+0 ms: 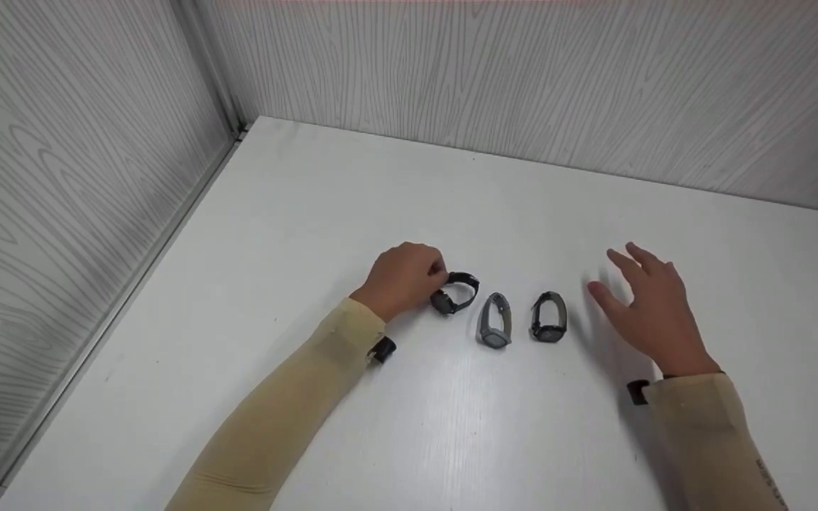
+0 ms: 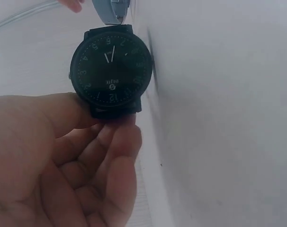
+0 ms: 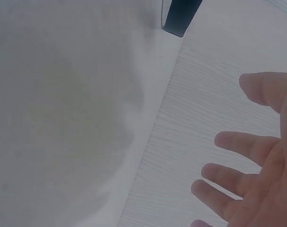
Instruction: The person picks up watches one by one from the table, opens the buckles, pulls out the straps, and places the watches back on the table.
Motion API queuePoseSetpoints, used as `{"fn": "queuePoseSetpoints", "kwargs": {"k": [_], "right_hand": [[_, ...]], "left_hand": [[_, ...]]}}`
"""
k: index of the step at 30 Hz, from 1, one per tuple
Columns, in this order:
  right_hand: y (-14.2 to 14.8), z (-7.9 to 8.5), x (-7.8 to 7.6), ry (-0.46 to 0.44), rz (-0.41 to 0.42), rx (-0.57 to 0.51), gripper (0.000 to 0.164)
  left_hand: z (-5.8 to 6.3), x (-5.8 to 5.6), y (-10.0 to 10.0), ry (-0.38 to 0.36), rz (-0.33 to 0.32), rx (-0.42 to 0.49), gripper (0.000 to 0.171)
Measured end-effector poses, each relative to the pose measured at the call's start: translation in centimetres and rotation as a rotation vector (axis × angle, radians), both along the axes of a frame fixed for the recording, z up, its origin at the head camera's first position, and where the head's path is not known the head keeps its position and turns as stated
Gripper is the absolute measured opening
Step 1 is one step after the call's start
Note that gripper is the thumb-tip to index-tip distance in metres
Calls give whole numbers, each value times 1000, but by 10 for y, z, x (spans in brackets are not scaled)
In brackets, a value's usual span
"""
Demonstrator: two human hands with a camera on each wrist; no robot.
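With thumb and fingers, my left hand [image 1: 407,278] pinches the strap of a black wristwatch [image 1: 443,302] at the left of a row of three. In the left wrist view its round dark dial [image 2: 111,71], with pale numerals and hands, faces the camera. A grey wristwatch [image 1: 495,339] stands in the middle of the row, its strap looped. To its right is a dark wristwatch [image 1: 549,332], also looped. My right hand [image 1: 654,305] hovers to the right of the row, fingers spread and holding nothing. The right wrist view shows its separated fingers [image 3: 238,144].
All three watches are on a white table [image 1: 409,440]. Wood-grain panels rise behind it, the back one [image 1: 494,78] and the left one [image 1: 61,177]. Small black devices [image 1: 383,350] sit at both sleeve cuffs. A dark strap-like piece [image 3: 183,16] shows atop the right wrist view.
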State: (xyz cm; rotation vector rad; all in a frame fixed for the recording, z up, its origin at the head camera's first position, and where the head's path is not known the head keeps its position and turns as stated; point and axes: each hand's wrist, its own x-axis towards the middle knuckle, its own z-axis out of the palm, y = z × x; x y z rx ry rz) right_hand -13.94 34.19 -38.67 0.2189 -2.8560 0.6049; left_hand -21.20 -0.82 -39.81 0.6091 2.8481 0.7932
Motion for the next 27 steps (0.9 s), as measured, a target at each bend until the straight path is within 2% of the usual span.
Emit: {"fn": "queuePoseSetpoints", "kwargs": {"k": [5, 9, 12, 16, 27], "right_hand": [[-2, 2, 0, -12, -2, -15, 60], [-3, 2, 1, 13, 14, -31, 58], [-3, 1, 1, 31, 26, -41, 57], [-5, 0, 2, 10, 26, -53, 58], [-6, 1, 2, -6, 32, -63, 58]], "left_hand": [[5, 2, 2, 86, -3, 79, 17], [10, 5, 2, 165, 0, 150, 17], [11, 7, 2, 223, 0, 197, 17], [11, 9, 2, 295, -15, 261, 15], [13, 10, 4, 343, -30, 361, 11]]}}
